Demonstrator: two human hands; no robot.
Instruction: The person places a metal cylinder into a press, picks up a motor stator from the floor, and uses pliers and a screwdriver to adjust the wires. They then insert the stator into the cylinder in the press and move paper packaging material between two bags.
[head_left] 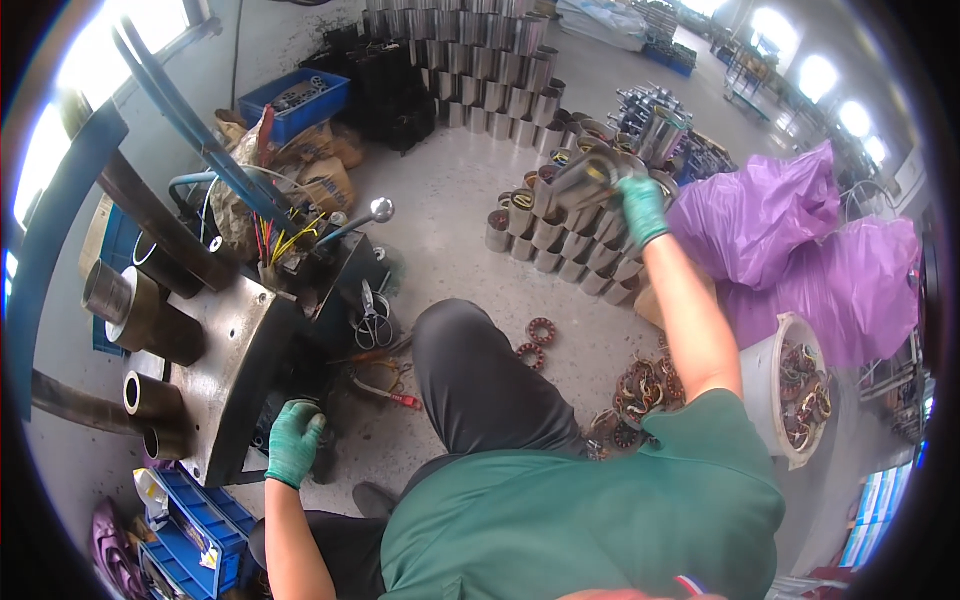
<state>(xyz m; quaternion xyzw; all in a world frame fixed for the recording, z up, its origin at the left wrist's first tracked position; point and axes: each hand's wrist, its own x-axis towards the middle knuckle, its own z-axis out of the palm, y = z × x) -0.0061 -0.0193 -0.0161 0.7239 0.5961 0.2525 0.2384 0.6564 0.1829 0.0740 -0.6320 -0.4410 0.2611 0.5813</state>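
Observation:
My right hand [642, 208], in a green knit glove, reaches far out to the right. It grips a shiny metal cylinder [585, 182], smeared by motion, above stacked metal cylinders [575, 245]. Some of those hold wound coils. My left hand [292, 443], gloved alike, is curled beside the front edge of a machine's steel table [225, 390]. What its fingers close on, if anything, is hidden. Thick metal sleeves [152, 395] stand on that table. A ball-ended lever [381, 210] rises behind it, and scissors [372, 318] hang at its side.
Red ring-shaped parts [541, 331] lie on the floor before my knee. To the right are a heap of wound coils [640, 390], a white bucket [782, 350] of coils and purple bags [760, 220]. Blue crates [200, 520] stand lower left; cylinder stacks [490, 60] rise at the back.

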